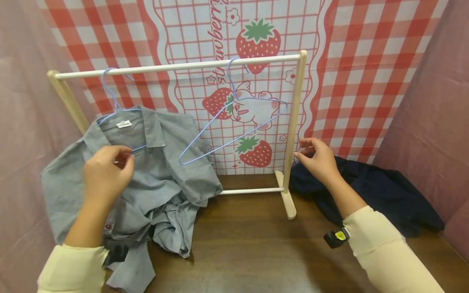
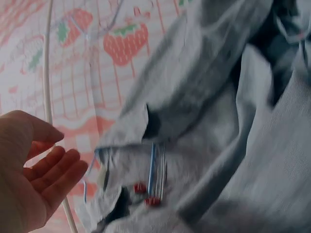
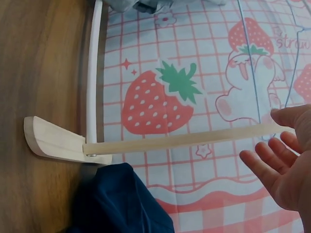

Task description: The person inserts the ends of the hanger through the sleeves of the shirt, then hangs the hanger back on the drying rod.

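A grey collared shirt (image 1: 172,158) hangs on a light blue hanger (image 1: 115,97) at the left of a small rack, its lower part bunched on the table. My left hand (image 1: 106,173) is in front of the shirt near its collar. In the left wrist view this hand (image 2: 36,170) has loosely bent fingers and holds nothing, beside the collar and red buttons (image 2: 146,194). My right hand (image 1: 318,160) is close to the rack's right wooden post (image 1: 294,122), its fingers loosely bent and nothing in them. A bare blue hanger (image 1: 205,140) hangs from the rod nearer that post.
The rack's white top rod (image 1: 176,67) spans two wooden posts. Dark navy cloth (image 1: 381,195) lies heaped on the brown table (image 1: 238,244), right of the rack's wooden foot (image 1: 287,203). Behind stands a strawberry-print checked backdrop (image 1: 359,73), with pink curtains (image 1: 421,101) at the sides.
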### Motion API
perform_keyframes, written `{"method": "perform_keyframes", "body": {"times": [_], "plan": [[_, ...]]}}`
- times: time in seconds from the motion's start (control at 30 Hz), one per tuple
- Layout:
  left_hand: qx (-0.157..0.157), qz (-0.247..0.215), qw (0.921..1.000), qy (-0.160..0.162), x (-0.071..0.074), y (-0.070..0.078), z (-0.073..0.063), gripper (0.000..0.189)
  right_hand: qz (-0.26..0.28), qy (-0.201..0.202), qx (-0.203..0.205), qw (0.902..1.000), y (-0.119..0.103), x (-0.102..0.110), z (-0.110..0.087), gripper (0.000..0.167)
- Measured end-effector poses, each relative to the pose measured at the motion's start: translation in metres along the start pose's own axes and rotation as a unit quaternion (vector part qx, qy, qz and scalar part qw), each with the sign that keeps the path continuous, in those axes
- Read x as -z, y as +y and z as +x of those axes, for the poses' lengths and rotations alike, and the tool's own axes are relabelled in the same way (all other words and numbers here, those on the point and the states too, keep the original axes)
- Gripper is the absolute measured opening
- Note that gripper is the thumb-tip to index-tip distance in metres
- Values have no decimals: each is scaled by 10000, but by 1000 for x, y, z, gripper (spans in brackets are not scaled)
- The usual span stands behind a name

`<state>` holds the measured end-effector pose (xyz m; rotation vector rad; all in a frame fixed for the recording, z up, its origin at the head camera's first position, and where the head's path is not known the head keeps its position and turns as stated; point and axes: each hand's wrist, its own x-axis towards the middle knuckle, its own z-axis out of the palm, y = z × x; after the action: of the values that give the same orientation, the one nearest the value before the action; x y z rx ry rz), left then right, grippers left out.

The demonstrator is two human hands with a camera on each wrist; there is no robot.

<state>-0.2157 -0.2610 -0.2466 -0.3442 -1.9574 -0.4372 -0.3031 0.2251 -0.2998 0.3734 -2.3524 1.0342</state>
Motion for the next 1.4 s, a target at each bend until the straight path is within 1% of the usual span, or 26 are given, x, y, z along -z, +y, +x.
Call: {"method": "perform_keyframes", "body": {"times": [0.07, 0.17, 0.3, 0.43, 0.63, 0.77, 0.87, 1.03, 1.2, 1.3, 1.4], "plan": [[-35, -274, 9994, -199, -3, 8, -6, 11, -110, -150, -7, 9998, -1, 4, -7, 43], [-66, -585, 9971, -484, -8, 19, -15, 14, -106, -413, -13, 9991, -4, 9, -17, 46], [-28, -772, 9939, -788, -16, 31, -31, 15, 102, -654, 66, 9978, -9, 14, -33, 48], [68, -969, 9895, -1074, -26, 41, -49, 16, 47, -755, 287, 9967, -13, 18, -49, 47], [134, -1324, 9781, -1600, -43, 60, -68, 19, -226, -744, 616, 9951, -17, 27, -70, 46], [-35, -1482, 9725, -1797, -56, 75, -78, 23, -423, -770, 837, 9926, -13, 31, -80, 47], [-163, -1646, 9678, -1897, -67, 86, -83, 26, -512, -780, 1008, 9905, -8, 35, -87, 48], [-267, -1944, 9538, -2277, -85, 108, -87, 29, -723, -859, 1166, 9868, 0, 46, -97, 52], [-613, -2248, 9411, -2449, -105, 127, -89, 36, -902, -950, 1333, 9824, 8, 57, -102, 57], [-743, -2342, 9340, -2594, -118, 137, -89, 37, -944, -941, 1373, 9815, 15, 65, -104, 60], [-795, -2408, 9284, -2716, -129, 147, -89, 38, -1040, -987, 1255, 9817, 23, 75, -107, 61]]}}
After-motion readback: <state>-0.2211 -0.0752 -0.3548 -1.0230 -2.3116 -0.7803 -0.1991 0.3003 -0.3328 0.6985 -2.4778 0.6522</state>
